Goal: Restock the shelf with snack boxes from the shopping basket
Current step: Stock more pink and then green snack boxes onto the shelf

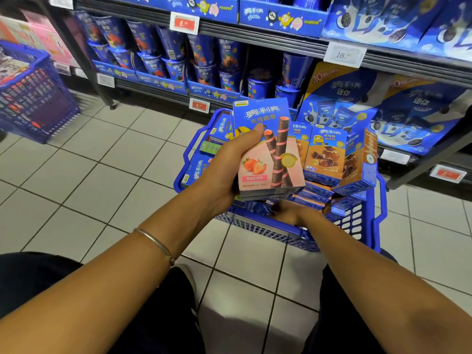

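My left hand [229, 164] grips a stack of blue and pink strawberry wafer-roll boxes [268, 149], thumb across the front of the top box, held above the blue shopping basket [357, 226]. The basket stands on the floor in front of me with several blue and orange snack boxes [325, 154] upright inside. My right hand [293, 213] reaches into the basket's near side, below the held stack; its fingers are hidden among the boxes. The shelf [255, 37] rises just behind the basket.
Blue cookie cups [204, 60] fill the middle shelf row and large blue cookie bags [408, 111] fill the lower right. A second blue basket [33, 98] full of goods sits at far left. White tiled floor [102, 162] lies between them. My knees are at the bottom.
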Demonstrator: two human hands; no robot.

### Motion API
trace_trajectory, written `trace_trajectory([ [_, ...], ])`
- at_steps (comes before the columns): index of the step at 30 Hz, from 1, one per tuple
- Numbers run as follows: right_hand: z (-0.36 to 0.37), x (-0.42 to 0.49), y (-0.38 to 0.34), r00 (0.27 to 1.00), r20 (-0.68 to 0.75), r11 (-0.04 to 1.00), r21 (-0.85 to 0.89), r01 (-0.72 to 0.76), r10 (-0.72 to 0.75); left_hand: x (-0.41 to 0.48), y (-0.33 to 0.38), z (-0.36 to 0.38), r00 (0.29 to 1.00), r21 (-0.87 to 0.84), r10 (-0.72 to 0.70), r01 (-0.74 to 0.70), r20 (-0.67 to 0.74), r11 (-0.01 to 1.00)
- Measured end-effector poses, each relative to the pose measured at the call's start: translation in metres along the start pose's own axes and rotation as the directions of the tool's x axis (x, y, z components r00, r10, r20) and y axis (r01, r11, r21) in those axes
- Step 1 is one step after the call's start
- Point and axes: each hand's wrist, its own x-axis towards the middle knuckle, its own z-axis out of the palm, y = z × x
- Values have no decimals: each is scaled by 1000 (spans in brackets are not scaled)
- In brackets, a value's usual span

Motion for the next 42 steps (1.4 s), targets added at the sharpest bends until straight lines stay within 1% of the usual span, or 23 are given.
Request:
trace_trajectory([
  [1, 1, 2, 0, 1000, -18, 999, 48, -13, 14, 0, 0, 0, 1000, 1, 1, -1, 2, 1000],
  [3, 0, 3, 3, 999, -25, 997, 69, -27, 29, 0, 1, 1, 1000, -10, 3, -3, 10, 1000],
  [5, -3, 0, 8, 998, -58, 1000, -25, -20, 18, 1, 2, 1, 1000, -17, 3, -2, 11, 1000],
  [7, -8, -9, 11, 986, -166, 991, -132, -9, -13, 3, 2, 0, 1000, -23, -1, 1, 13, 1000],
  [8, -10, -14, 12, 977, -210, 993, -113, 13, -37, 3, 2, 0, 1000, -25, -3, 4, 17, 1000],
  [9, -12, -18, 14, 967, -247, 998, -32, 49, -55, 4, 1, 0, 1000, -25, -5, 6, 21, 1000],
  [10, -13, -24, 15, 958, -276, 990, 99, 103, -72, 4, 1, 0, 1000, -23, -6, 7, 24, 1000],
  [11, -14, -31, 16, 950, -301, 959, 234, 161, -86, 5, 0, 0, 1000, -19, -6, 7, 23, 1000],
  [13, -16, -49, 15, 926, -363, 857, 440, 267, -102, 7, -2, -1, 1000, -18, -5, 5, 17, 1000],
  [15, -18, -65, 12, 882, -465, 751, 556, 357, -75, 9, -3, -1, 1000, -14, -3, 3, 20, 1000],
  [17, -19, -81, 7, 810, -587, 626, 628, 462, -10, 10, -4, -1, 1000, -7, 1, -1, 22, 1000],
  [19, -25, -97, -3, 726, -677, 499, 672, 547, 116, 11, -3, -1, 1000, -7, 6, -6, 22, 1000],
  [21, -36, -112, -15, 653, -726, 379, 679, 629, 215, 11, -2, 0, 999, -17, 23, -23, 28, 1000],
  [22, -44, -121, -21, 629, -734, 321, 678, 661, 256, 11, -1, 1, 999, -18, 31, -31, 29, 999],
  [24, -60, -140, -31, 610, -727, 227, 682, 695, 315, 11, 0, 2, 999, -14, 41, -41, 26, 999],
  [27, -82, -161, -41, 619, -712, 123, 683, 720, 332, 10, 0, 2, 999, -5, 43, -43, 16, 999],
  [29, -91, -174, -48, 625, -720, 123, 679, 724, 301, 10, -1, 2, 999, 29, 40, -40, 4, 999],
  [35, -99, -197, -71, 613, -779, 251, 624, 740, 128, 6, -3, 5, 999, 71, 24, -22, -31, 997],
  [38, -96, -195, -90, 637, -765, 351, 625, 698, 97, 5, -5, 8, 999, 73, 21, -19, -37, 997],
  [40, -92, -190, -98, 673, -734, 403, 645, 650, 89, 5, -6, 9, 999, 93, 20, -17, -31, 996],
  [42, -86, -187, -101, 702, -711, 386, 661, 644, 45, 5, -7, 8, 1000, 135, 15, -12, -23, 991],
])
